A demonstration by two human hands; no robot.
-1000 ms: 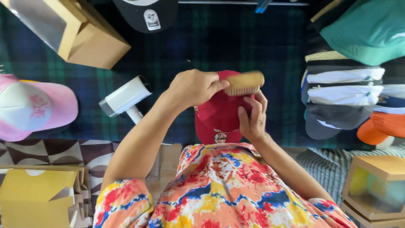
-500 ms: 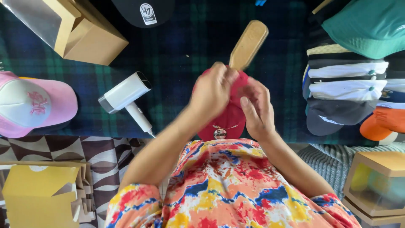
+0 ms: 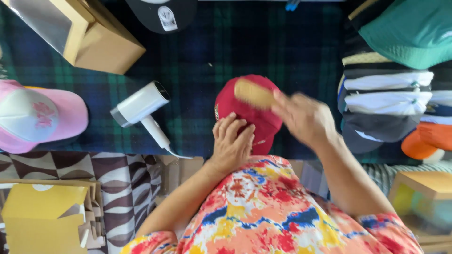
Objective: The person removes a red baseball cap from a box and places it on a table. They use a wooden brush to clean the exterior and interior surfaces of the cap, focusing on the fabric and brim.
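Red cap lay crown-up on the dark green and blue plaid cloth, near the table's front edge and just ahead of the flowered shirt. From my remote seat I saw the left hand resting flat on the cap's near side, fingers spread and loosely curled over the fabric, pressing it down rather than gripping it. The right hand was blurred, but its fingers were closed around the handle of a wooden brush, whose head lay on the top of the crown. I could not tell how tightly the handle was held.

Left of the cap, well apart from it, a white handheld steamer lay on its side with its handle pointing toward the table edge. Farther left sat a pink and white cap at the cloth's border. At the upper left stood a tan cardboard box with a clear window, and beside it, at the top edge, a black cap showed partly. To the right of the red cap a stack of folded caps in white, navy, grey and orange ran along the table, with a green cap above them. A yellow box lay at the lower left on a brown and white patterned surface, and another windowed box sat at the lower right.
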